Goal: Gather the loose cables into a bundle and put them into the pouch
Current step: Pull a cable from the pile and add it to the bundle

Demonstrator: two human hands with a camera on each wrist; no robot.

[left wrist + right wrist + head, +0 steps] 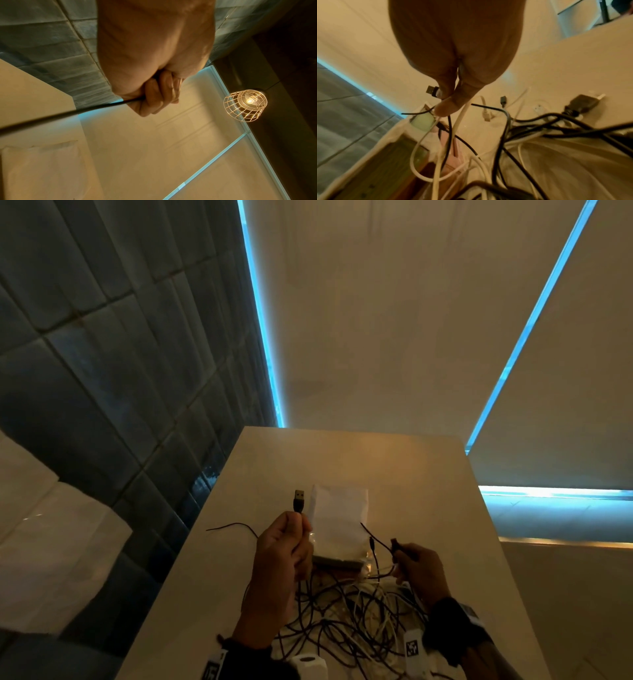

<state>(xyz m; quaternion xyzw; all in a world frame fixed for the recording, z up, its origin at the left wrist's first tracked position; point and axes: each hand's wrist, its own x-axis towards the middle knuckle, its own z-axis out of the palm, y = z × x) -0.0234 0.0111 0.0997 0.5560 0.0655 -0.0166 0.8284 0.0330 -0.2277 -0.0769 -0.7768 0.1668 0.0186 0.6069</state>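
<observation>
- The loose cables (346, 611), black and white, lie tangled on the table (445, 508) near the person, just in front of the pouch (339, 522), which lies flat at mid-table.
- The left hand (284, 553) is raised and closed around a black cable (68, 115), its USB plug (298, 499) pointing up.
- The right hand (416, 568) pinches another black plug end (432, 91), with white and black strands running under the fingers (448, 106).
- Judged step: collecting ends. Best to bring both plugs into one hand, then draw the lengths up slowly so the knots loosen.
- Coil loosely, sized to the pouch mouth; pulling hard could drag the pouch.
</observation>
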